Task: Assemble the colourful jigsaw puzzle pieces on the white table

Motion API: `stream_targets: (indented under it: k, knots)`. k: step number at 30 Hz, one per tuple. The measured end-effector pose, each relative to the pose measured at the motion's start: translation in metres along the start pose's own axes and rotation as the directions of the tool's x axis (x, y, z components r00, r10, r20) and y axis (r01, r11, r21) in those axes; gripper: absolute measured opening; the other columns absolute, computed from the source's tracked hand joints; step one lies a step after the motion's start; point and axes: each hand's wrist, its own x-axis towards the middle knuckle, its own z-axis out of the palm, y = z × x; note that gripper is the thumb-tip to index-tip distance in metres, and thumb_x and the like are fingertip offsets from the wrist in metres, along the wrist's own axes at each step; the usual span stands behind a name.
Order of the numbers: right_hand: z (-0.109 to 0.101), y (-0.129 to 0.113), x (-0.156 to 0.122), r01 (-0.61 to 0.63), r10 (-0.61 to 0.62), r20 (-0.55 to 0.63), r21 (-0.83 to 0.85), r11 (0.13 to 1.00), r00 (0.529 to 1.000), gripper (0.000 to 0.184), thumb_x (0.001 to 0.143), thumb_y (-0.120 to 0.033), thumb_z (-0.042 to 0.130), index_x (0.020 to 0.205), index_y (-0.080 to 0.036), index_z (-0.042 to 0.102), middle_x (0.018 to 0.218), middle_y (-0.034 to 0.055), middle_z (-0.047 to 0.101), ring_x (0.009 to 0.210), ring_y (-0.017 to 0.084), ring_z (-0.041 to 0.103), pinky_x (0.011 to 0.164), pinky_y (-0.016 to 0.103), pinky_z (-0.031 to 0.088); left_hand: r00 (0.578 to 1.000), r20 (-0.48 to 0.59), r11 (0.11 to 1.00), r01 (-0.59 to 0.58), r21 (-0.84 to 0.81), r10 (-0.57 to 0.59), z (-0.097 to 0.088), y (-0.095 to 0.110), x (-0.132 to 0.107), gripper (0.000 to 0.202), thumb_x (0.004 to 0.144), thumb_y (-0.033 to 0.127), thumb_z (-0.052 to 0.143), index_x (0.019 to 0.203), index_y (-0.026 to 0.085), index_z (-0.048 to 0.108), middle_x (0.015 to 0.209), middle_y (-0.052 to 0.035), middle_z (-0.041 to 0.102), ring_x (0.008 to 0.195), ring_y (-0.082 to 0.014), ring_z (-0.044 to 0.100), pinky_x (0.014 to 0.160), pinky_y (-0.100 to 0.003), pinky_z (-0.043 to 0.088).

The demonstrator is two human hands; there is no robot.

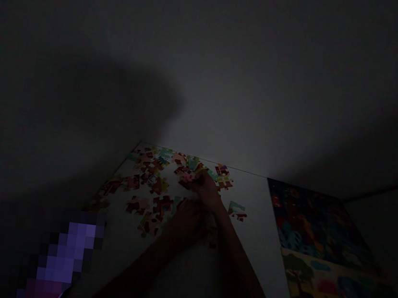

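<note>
Head view: dim room, white table [265,225] against bare wall [230,75]

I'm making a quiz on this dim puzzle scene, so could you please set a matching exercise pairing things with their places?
Things:
1. right hand
2. left hand
3. lone puzzle piece
4. picture sheets

Places:
A. apart, right of both hands
B. along the white table's right side
C. at the far pieces near the wall
D. nearer the camera, beside dark red pieces

Pairs: 1-C, 2-D, 3-A, 4-B
</note>
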Motion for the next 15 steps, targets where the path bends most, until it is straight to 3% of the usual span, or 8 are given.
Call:
stream_targets:
  k: [3,6,10,15]
  knots:
    - [-0.034,-0.002,0.005,-0.038,0.050,-0.069,0.176,0.984,0.996,0.042,0.060,-0.035,0.080,0.081,-0.024,0.045,0.078,-0.0038,0.063,0.074,0.017,0.066,0.069,0.031,0.053,0.999,0.028,1.000,0.024,0.014,-0.024,-0.005,0.000,0.001,0.031,0.087,0.017,0.056,0.117,0.020,0.064,0.130,-0.0113,0.063,0.127,-0.0271,0.053,0.107,-0.050,0.043]
    - [-0.076,-0.004,-0.001,-0.048,0.074,-0.078,0.294,0.955,0.994,0.043,0.062,-0.041,0.080,0.083,-0.024,0.046,0.081,-0.0019,0.067,0.074,0.019,0.070,0.068,0.034,0.056,0.999,0.016,0.999,0.039,0.012,-0.039,-0.009,0.002,0.002,0.029,0.089,0.017,0.054,0.115,0.021,0.065,0.128,-0.0107,0.064,0.123,-0.0247,0.056,0.106,-0.047,0.044]
    - [-0.120,0.006,-0.032,-0.039,0.089,-0.218,0.223,0.974,0.972,0.042,0.063,-0.042,0.083,0.083,-0.023,0.052,0.078,0.0014,0.071,0.072,0.020,0.071,0.070,0.035,0.057,0.998,-0.029,0.998,0.064,0.020,-0.063,-0.013,0.001,0.003,0.028,0.089,0.015,0.051,0.111,0.021,0.067,0.120,-0.0093,0.068,0.115,-0.0230,0.060,0.102,-0.044,0.048]
    - [-0.143,0.032,-0.075,-0.055,0.142,-0.437,0.205,0.977,0.888,0.046,0.062,-0.052,0.081,0.087,-0.024,0.055,0.079,0.0029,0.072,0.072,0.023,0.072,0.074,0.042,0.059,0.993,-0.080,0.995,0.091,0.038,-0.088,-0.019,-0.004,0.003,0.028,0.089,0.015,0.050,0.108,0.021,0.069,0.112,-0.0083,0.070,0.107,-0.0227,0.061,0.098,-0.042,0.049]
